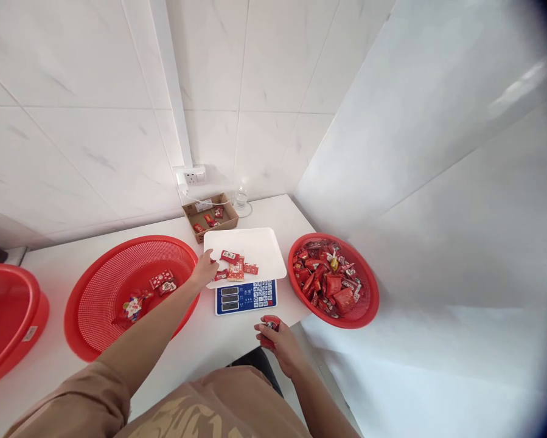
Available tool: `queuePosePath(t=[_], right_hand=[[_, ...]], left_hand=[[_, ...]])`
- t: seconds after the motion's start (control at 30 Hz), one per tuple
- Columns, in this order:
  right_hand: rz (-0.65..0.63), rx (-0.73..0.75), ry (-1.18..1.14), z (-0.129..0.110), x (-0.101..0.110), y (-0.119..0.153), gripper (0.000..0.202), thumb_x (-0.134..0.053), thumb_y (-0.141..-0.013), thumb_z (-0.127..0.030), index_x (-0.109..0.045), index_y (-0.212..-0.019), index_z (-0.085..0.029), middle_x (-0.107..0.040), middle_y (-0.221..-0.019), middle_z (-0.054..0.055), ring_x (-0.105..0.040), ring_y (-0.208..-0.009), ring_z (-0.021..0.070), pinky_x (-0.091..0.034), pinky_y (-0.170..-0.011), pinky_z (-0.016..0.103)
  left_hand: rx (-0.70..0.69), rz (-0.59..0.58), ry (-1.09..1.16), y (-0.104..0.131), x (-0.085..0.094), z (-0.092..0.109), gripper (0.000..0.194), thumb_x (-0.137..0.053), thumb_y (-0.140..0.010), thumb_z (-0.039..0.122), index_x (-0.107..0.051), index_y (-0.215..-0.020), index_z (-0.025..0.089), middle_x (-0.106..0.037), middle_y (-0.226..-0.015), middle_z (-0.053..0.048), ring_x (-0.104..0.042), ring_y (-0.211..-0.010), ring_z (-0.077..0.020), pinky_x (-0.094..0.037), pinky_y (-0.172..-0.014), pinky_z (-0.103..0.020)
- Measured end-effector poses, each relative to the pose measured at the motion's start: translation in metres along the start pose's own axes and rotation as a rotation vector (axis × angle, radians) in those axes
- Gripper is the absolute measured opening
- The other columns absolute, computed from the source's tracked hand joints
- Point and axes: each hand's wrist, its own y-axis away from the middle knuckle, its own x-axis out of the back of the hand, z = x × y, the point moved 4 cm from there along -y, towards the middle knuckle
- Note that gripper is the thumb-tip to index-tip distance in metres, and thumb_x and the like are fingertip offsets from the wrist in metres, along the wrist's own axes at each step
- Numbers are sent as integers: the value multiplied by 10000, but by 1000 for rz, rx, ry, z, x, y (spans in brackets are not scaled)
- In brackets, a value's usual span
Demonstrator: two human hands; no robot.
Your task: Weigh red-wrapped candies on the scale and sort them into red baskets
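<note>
My left hand [206,268] reaches over the left edge of the scale's white tray [259,243], its fingers curled. Whatever lies in those fingers, if anything, is hidden. Just beside the fingertips is a small red packet [221,275]. Several red snack packets [235,268] rest in a loose group on the tray, which sits on a blue digital scale [246,298] with a keypad. In front of the scale, my right hand [280,342] is closed around red wrapped candy [269,324], held above the table's front edge.
A red basket [372,298] full of red packets stands right of the scale. Left is a larger red basket [75,316] with a few packets; another red basin [36,298] is farther left. Behind the tray are a cardboard box [232,219] with packets and a clear bottle [241,198].
</note>
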Motion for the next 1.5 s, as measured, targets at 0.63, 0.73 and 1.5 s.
queuePosePath(t=[0.63,0.73,1.5], right_hand=[[-158,65,65,-2,-16,6,488,-714,-609,-291,-516,-1051,-229,-627,-915,15,-611,-765,135,-452,-715,278],[-295,72,169,-3,-30,14,670,-693,-646,-273,-410,-1253,-248,-628,-893,3,-623,-767,148,-458,-737,304],[-315,130,372,4,-32,18,416,-648,-669,-565,-629,-826,-180,-688,-793,42,-623,-717,176,-419,-635,280]], left_hand=[[-98,-319,76,89,-30,-26,335,-679,-680,310,-628,-993,203,-641,-1099,-82,-542,-1094,-253,-406,-921,-349],[-43,-518,67,121,-44,-44,311,-674,-686,370,-649,-937,189,-667,-1001,-79,-574,-1010,-241,-424,-861,-337],[41,-425,286,138,-38,-57,318,-719,-601,398,-483,-632,186,-515,-566,45,-426,-549,-96,-340,-586,-254]])
